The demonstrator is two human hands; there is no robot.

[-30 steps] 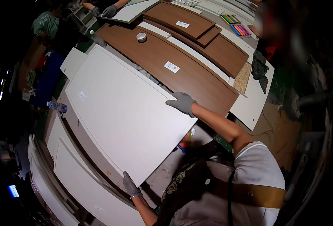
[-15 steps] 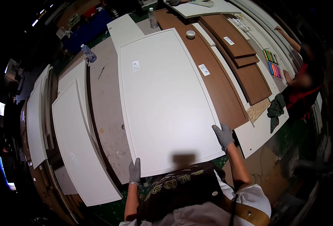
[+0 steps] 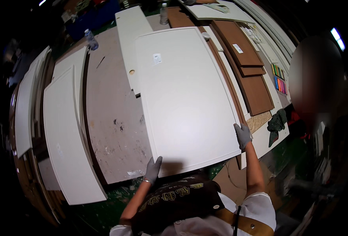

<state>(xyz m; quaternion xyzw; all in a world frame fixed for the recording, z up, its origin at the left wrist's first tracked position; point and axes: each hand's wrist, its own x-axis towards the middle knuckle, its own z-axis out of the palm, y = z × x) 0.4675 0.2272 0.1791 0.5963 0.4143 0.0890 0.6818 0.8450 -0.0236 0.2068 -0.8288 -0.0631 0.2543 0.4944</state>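
Note:
A large white panel (image 3: 187,106) with a raised border and a small label lies in front of me. My left hand (image 3: 153,170), in a grey glove, grips its near left corner with the thumb on top. The right hand (image 3: 243,136), gloved alike, is closed on the right edge near the close corner. Both hands' fingers under the panel are hidden. The panel overlaps a long brown panel (image 3: 178,16), most of which it hides. A narrow white board (image 3: 128,39) with a round hole sticks out from under its far left side.
Stacked white panels (image 3: 69,137) stand at the left. A plastic bottle (image 3: 90,39) and a second bottle (image 3: 164,14) are at the back. Brown panels (image 3: 237,43), coloured sticks (image 3: 279,84) and a dark green cloth (image 3: 276,125) lie right. A co-worker (image 3: 315,78) is at the far right.
The white panel has shifted right with both hands, covering more of the brown panel and exposing more of the narrow white board and tabletop. The co-worker appears closer at the right.

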